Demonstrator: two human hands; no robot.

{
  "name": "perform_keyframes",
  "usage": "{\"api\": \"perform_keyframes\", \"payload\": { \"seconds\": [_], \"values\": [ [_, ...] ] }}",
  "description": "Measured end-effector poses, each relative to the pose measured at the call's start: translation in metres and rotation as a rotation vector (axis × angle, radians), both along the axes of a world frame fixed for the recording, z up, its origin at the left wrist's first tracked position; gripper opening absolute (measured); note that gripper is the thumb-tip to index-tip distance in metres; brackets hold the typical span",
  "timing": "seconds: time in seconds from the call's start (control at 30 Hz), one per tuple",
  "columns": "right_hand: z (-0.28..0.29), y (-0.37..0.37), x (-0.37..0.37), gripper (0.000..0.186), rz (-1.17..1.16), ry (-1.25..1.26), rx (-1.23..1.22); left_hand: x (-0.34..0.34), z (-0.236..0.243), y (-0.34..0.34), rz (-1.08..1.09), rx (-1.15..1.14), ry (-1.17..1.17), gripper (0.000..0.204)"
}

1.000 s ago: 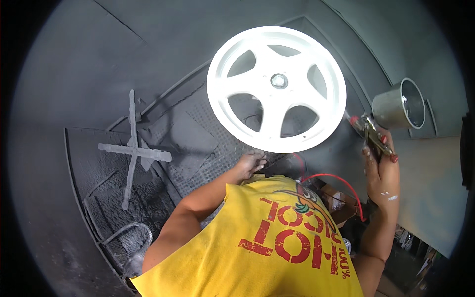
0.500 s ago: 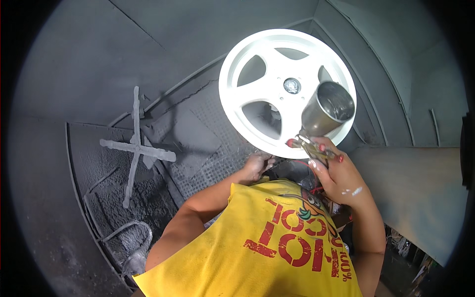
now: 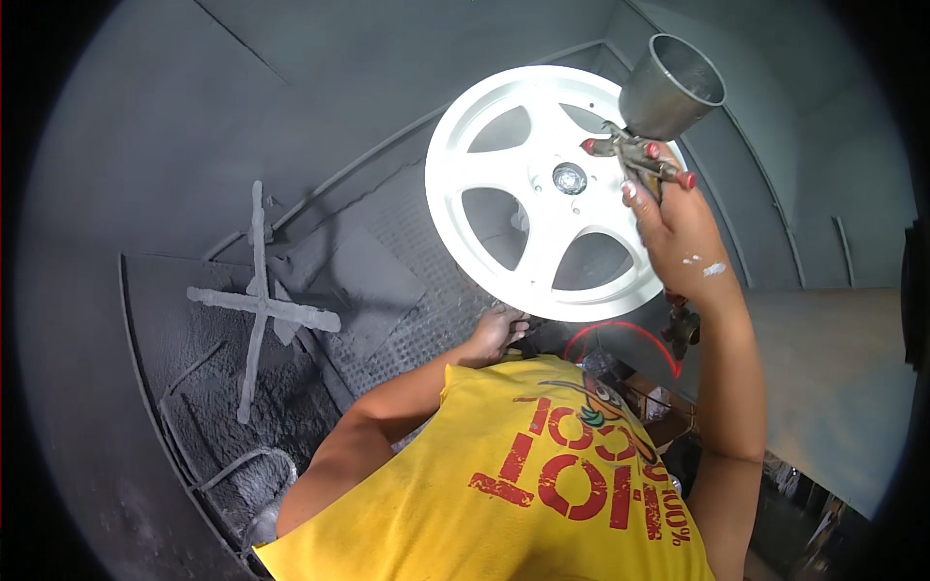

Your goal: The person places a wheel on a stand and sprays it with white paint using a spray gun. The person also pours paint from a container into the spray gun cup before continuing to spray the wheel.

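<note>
A white five-spoke wheel rim point(image 3: 531, 150) fills the upper middle of my view. My right hand point(image 3: 678, 232), spotted with white paint, is closed on a metal spray gun point(image 3: 628, 147) with red knobs, held up over the wheel's right side. On the gun stands a silver paint cup point(image 3: 659, 111). My left hand point(image 3: 499, 329) is curled just under the wheel's lower edge; what it grips is hidden. A red hose point(image 3: 630, 325) loops below the wheel.
A paint-coated cross frame point(image 3: 262, 308) stands at the left. Grey walls point(image 3: 155, 116) surround the wheel, with a dusty grid floor point(image 3: 397, 339) beneath. A pale panel point(image 3: 823, 378) is at the right, above some clutter.
The spray gun in my right hand swung left over the wheel, then rose to its upper right. The wheel appears slightly turned. My left hand stays low.
</note>
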State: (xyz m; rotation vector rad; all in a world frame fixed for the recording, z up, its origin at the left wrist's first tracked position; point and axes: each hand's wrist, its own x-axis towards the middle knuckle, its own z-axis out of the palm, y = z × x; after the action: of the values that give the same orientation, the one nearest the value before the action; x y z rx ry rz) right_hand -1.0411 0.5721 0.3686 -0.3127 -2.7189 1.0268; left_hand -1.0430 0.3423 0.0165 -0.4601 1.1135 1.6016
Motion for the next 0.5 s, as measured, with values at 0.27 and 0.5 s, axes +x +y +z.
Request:
{"api": "perform_keyframes", "payload": {
  "seconds": [0.27,0.5],
  "values": [
    [-0.008,0.053,0.035,0.032,-0.342,-0.081,0.143,0.004,0.012,0.013,-0.112,0.000,0.016,0.016],
    [-0.042,0.052,0.141,0.032,-0.551,-0.058,-0.122,0.017,0.057,0.042,-0.593,-0.019,0.183,0.026]
  ]
}}
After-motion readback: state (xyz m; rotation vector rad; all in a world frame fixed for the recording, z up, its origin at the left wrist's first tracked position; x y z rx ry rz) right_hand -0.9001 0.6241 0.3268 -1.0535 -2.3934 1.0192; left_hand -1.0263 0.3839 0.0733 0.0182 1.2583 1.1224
